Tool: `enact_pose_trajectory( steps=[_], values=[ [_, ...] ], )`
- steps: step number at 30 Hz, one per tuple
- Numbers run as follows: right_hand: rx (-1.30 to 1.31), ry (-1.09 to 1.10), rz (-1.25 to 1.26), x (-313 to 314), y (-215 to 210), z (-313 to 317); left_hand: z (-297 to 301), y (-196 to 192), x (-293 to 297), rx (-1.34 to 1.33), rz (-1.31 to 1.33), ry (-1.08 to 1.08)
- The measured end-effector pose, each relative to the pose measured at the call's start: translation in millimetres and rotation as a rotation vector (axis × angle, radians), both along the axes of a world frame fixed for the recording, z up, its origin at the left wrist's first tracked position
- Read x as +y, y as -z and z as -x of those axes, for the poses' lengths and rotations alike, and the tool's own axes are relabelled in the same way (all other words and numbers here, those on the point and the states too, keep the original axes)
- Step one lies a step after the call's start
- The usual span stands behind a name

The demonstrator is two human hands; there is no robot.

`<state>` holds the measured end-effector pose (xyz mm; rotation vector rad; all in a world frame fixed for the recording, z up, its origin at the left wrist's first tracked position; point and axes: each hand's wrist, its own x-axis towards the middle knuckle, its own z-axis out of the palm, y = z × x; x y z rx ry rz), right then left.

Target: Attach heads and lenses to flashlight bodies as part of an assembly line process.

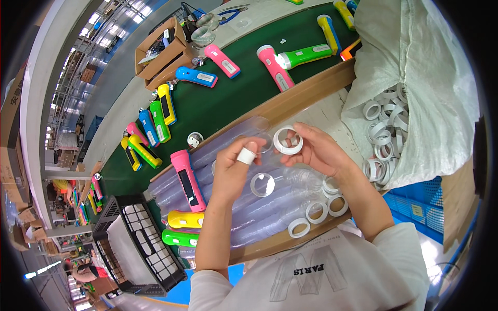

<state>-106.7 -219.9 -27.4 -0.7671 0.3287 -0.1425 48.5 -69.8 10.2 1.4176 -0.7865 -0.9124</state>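
Note:
My right hand [316,147] holds a white plastic ring [283,149] upright between thumb and fingers. Close to its left, my left hand [231,166] is closed in a pinch, with a white wrap [246,156] on the thumb. A thin clear disc [266,143] shows at the left fingertips, just apart from the ring. Below both hands, a cardboard box holds long stacks of clear plastic discs [249,212]. One loose clear disc [262,184] lies on top of them. Several white rings [299,227] rest on the right end of the stacks.
A pink flashlight [188,180], a yellow one [185,219] and a green one [179,238] lie at the box's left. More flashlights lie on the green belt [233,98] beyond. A woven sack [415,46] of white rings stands right; a black crate [150,243] sits lower left.

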Motion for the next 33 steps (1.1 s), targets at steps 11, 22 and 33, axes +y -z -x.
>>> enact_pose_trajectory(
  steps=[11, 22, 33],
  values=[
    [-0.203, 0.195, -0.414, 5, 12, -6, 14, 6, -53, -0.421, 0.057, 0.022],
    [-0.261, 0.265, -0.429, -8, 20, -2, 5, 1, -92, -0.615, 0.099, 0.136],
    [-0.235, 0.330, -0.438, -13, 8, -2, -148, 73, -209, -1.343, -0.646, -0.176]
  ],
)
